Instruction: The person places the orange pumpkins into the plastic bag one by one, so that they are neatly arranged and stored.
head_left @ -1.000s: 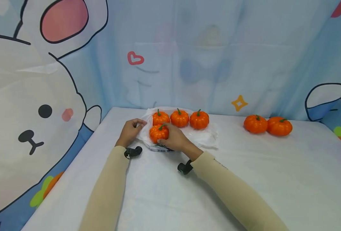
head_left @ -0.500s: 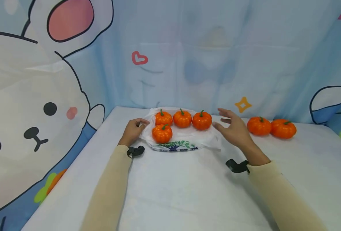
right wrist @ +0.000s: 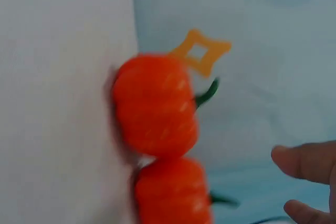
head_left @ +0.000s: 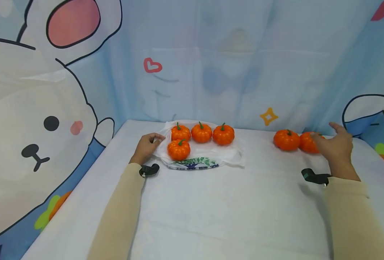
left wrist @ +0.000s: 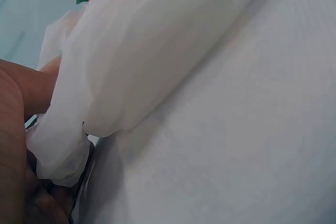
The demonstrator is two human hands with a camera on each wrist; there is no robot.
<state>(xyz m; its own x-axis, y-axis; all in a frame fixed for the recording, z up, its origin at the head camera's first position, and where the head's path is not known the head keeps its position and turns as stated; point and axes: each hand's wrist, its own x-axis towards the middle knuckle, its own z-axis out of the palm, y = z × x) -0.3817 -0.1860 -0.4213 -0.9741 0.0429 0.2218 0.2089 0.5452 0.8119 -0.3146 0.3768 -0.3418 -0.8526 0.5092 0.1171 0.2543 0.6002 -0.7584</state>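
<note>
My left hand (head_left: pixel 146 148) pinches the left edge of a white plastic bag (head_left: pixel 226 156) lying flat, with a green and blue print near its front. In the left wrist view the gathered film of the bag (left wrist: pixel 152 51) runs between thumb and fingers. Several small orange pumpkins with green stems lie on the bag: three along the back and one pumpkin (head_left: pixel 178 150) at front left. At the right, my right hand (head_left: pixel 338 146) is spread with nothing in it, beside the rightmost pumpkin (head_left: pixel 307 143) and partly covering it. Another pumpkin (head_left: pixel 287 140) touches that one on its left.
A white cloth covers the table (head_left: pixel 237 209). Behind it hangs a light blue curtain (head_left: pixel 192 86) with cartoon prints, close to the back row of pumpkins. Black wrist cameras sit on both wrists.
My right hand has let go of the front-left pumpkin on the bag and swung far right to the two loose pumpkins. My left hand stays at the bag's edge.
</note>
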